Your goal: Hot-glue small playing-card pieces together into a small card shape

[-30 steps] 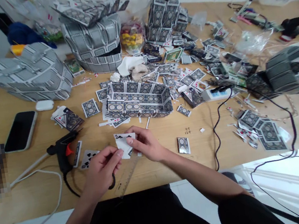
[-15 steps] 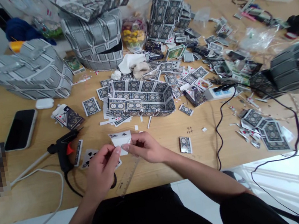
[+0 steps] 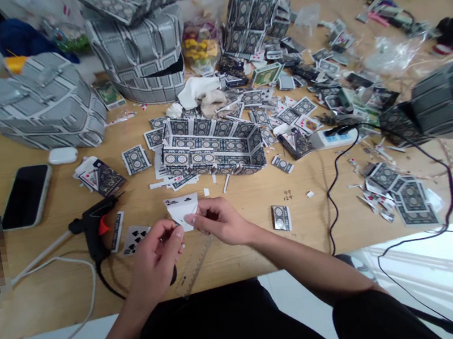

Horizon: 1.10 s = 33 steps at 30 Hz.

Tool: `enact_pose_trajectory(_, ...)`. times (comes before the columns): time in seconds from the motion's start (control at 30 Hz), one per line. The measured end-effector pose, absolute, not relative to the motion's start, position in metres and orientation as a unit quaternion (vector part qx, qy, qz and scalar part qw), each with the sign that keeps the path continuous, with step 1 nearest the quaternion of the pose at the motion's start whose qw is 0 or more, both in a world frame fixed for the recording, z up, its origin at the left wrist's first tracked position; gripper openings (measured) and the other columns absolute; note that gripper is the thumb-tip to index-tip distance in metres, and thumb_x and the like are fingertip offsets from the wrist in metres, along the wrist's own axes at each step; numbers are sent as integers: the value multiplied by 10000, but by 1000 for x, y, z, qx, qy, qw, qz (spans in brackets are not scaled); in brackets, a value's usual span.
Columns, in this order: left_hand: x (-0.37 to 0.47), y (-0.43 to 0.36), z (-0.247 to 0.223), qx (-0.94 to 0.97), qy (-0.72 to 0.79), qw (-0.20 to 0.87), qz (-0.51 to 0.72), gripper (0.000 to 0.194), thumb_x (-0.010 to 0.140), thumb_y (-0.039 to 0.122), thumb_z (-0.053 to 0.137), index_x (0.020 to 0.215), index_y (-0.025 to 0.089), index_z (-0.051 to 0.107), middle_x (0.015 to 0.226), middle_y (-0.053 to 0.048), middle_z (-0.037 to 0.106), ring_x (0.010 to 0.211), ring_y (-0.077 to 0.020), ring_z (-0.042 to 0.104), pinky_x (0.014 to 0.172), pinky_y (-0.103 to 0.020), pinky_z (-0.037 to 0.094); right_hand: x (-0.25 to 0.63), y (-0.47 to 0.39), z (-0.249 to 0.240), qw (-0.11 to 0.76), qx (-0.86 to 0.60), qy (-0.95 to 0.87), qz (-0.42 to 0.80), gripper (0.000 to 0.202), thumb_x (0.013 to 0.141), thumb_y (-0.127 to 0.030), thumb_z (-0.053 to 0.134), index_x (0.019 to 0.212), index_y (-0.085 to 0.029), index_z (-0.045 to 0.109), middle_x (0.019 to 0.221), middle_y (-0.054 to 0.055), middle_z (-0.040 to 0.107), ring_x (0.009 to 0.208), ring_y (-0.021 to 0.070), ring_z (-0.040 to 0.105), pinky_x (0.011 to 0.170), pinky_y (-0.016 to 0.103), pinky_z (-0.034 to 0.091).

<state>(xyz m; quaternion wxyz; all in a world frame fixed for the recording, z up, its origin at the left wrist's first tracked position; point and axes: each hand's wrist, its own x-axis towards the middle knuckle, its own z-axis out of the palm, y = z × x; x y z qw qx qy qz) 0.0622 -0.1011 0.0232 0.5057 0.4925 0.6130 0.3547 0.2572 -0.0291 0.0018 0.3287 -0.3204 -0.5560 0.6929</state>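
Between both hands is a folded playing card [image 3: 183, 206], its white face with black club marks turned up. My left hand [image 3: 157, 252] pinches its left edge between thumb and fingers. From the other side my right hand [image 3: 220, 222] grips it, thumb on top. Just beyond the card sits an open rectangular box woven from patterned cards [image 3: 213, 154]. Under and beside my hands lie a clear ruler [image 3: 195, 269] and a ten of spades card [image 3: 135, 239]. A black glue gun [image 3: 93, 225] with an orange trigger rests to the left.
A phone [image 3: 27, 196] and a white earbud case [image 3: 62, 155] lie at left. Grey woven-card baskets [image 3: 138, 46] stand at the back. Card scraps [image 3: 333, 84] are heaped at back right, near a white power strip [image 3: 335, 138]. A black cord [image 3: 329, 199] trails over the table's front edge.
My left thumb has shifted slightly down and away from the card's middle. The card stays in both hands, and the view has tilted a little.
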Motion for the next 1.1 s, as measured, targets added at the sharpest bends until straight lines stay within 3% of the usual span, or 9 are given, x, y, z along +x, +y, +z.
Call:
enact_pose_trajectory(0.43,57,-94,20,437,612,553,359,321,887,473,795,787,179,712,639,4,641,551,-114,576,509,-185,469,258,-30,0,336,-277,-552,711,452,962,-489,823,751,-205,541,661,-84,413,577,89,337,549,264,270)
enact_pose_trajectory(1.1,56,-95,12,401,575,592,397,201,909,366,796,847,184,742,686,14,635,610,-115,561,549,-195,461,260,-29,2,309,-293,-600,677,481,988,-562,756,751,-202,543,661,-70,427,587,94,345,539,260,280)
